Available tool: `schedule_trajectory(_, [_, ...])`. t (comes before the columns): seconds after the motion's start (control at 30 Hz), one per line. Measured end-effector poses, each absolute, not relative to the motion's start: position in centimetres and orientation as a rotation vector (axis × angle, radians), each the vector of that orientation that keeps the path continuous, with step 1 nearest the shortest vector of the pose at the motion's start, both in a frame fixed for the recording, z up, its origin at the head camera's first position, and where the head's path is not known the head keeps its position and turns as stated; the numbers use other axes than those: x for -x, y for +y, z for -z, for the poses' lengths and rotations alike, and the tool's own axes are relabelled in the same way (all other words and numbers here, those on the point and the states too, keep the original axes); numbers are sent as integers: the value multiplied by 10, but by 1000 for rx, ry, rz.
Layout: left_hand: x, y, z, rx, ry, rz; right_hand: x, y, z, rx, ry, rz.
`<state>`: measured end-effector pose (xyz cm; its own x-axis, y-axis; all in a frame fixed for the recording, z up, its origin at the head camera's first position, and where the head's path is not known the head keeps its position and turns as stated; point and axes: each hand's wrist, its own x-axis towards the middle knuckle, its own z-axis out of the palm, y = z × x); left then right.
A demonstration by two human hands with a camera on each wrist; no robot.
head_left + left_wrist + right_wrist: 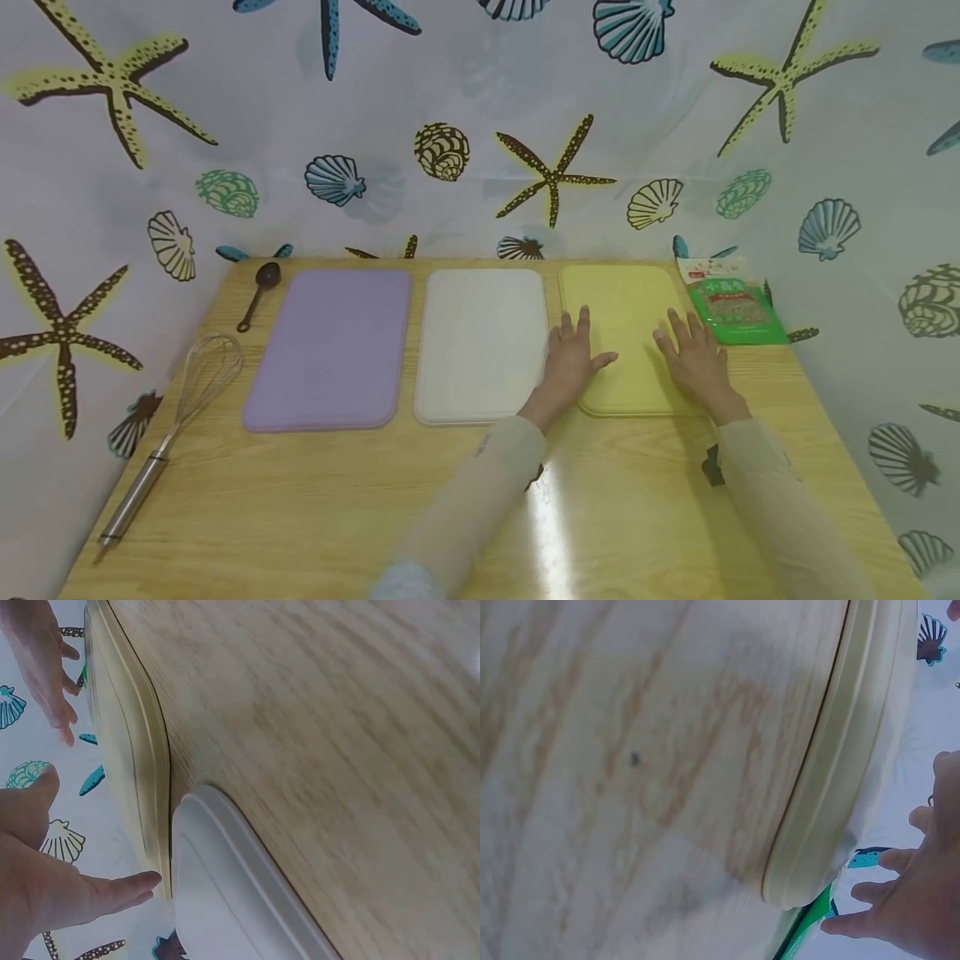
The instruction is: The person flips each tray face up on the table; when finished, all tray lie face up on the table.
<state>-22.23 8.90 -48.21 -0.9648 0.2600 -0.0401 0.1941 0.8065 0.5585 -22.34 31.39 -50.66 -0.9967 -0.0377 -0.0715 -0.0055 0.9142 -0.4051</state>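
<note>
As three boards [483, 343] seem already laid out, spread left hand [567, 360] and right hand [699, 360] frame the yellow board [630, 350] at nine and three o'clock, whisk [156, 465] and spoon [267, 276] untouched.

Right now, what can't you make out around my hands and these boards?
Green-and-white packet: head view, its smaller print is too small to read.
Yellow plastic board: head view, the left hand covers part of its left edge.
White plastic board: left wrist view, the bottom edge cuts it off.
Right hand: right wrist view, the frame's right edge cuts it off.
Dark object: head view, the right sleeve partly hides it.
</note>
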Motion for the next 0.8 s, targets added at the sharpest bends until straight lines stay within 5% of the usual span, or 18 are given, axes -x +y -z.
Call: schedule_trajectory(0.8, [242, 102, 491, -169, 2703, -1056, 229, 326, 507, 0, 2895, 760])
